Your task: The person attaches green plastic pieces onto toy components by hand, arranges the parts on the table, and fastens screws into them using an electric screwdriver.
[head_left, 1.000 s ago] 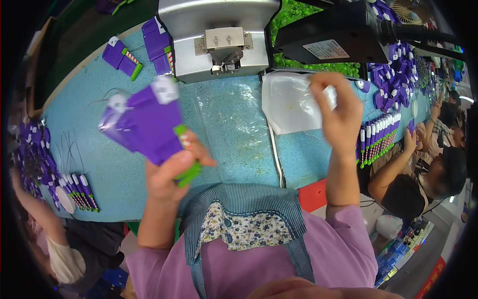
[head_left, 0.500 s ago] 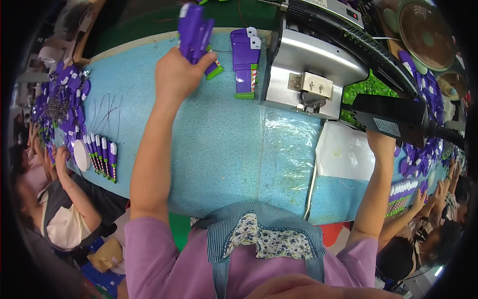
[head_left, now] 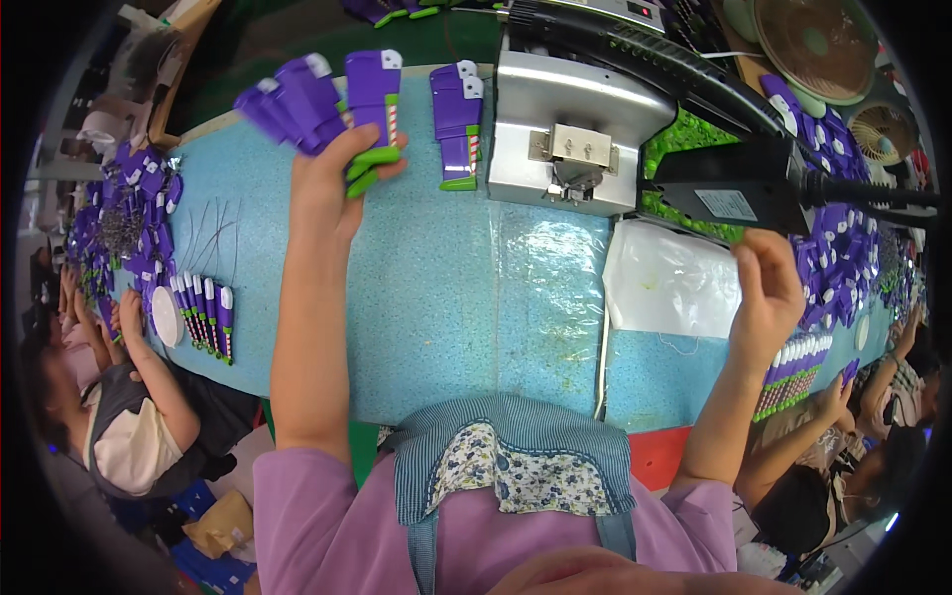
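Hand, left, mine: clenched round the lower ends of several fanned purple pieces, which I hold above the far side of the blue worktop. White tips point away from me; green ends show at my fingers. One more purple piece, striped red and white along one edge, stands by my fingertips; whether I grip it or it lies behind, I cannot tell.

Hand, right, mine: fingers curled, raised beside a white sheet and just below a black housing. I cannot tell whether anything is pinched there.

Item: overlapping purple pair, lying between my left hand and a silver machine.

Item: row of slim purple pieces, beside a white disc, left.

Item: second row, right, beyond my forearm.

Item: purple heap, far right.
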`<state>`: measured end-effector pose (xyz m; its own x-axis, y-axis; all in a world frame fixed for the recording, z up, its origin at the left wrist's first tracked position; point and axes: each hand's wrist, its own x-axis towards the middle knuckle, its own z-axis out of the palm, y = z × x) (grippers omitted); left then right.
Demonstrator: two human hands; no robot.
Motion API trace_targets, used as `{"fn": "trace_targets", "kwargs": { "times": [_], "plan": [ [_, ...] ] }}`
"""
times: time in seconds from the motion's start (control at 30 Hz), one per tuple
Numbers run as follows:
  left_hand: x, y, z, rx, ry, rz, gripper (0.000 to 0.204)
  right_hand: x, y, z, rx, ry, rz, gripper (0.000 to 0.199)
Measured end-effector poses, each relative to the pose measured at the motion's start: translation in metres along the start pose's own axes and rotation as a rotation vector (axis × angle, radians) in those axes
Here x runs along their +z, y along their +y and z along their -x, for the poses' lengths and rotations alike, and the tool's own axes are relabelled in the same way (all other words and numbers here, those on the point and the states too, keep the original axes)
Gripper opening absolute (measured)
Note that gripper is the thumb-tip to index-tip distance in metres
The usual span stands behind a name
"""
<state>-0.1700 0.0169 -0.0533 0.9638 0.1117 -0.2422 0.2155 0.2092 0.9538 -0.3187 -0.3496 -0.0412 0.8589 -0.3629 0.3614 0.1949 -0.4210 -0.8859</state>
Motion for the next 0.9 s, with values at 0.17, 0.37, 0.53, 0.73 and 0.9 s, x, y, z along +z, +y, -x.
{"fn": "trace_targets", "kwargs": {
  "times": [0.17, 0.37, 0.53, 0.73, 0.9],
  "plan": [
    [0.005, -0.02, 0.096, -0.079, -0.32, 0.405, 0.035, 0.044, -0.036, 0.056, 0.165, -0.216, -0.371, 0.023],
    [0.043, -0.049, 0.157, -0.244, -0.376, 0.353, 0.048, 0.091, -0.05, 0.079, 0.034, -0.371, -0.339, 0.027],
    [0.045, -0.05, 0.16, -0.331, -0.384, 0.264, 0.034, 0.098, -0.052, 0.09, -0.129, -0.324, -0.164, 0.029],
    [0.048, -0.058, 0.161, -0.44, -0.434, 0.409, 0.034, 0.098, -0.047, 0.102, -0.092, -0.196, -0.267, 0.028],
    [0.054, -0.056, 0.163, -0.489, -0.432, 0.396, 0.035, 0.082, -0.048, 0.094, -0.073, -0.305, -0.143, 0.03]
  ]
}}
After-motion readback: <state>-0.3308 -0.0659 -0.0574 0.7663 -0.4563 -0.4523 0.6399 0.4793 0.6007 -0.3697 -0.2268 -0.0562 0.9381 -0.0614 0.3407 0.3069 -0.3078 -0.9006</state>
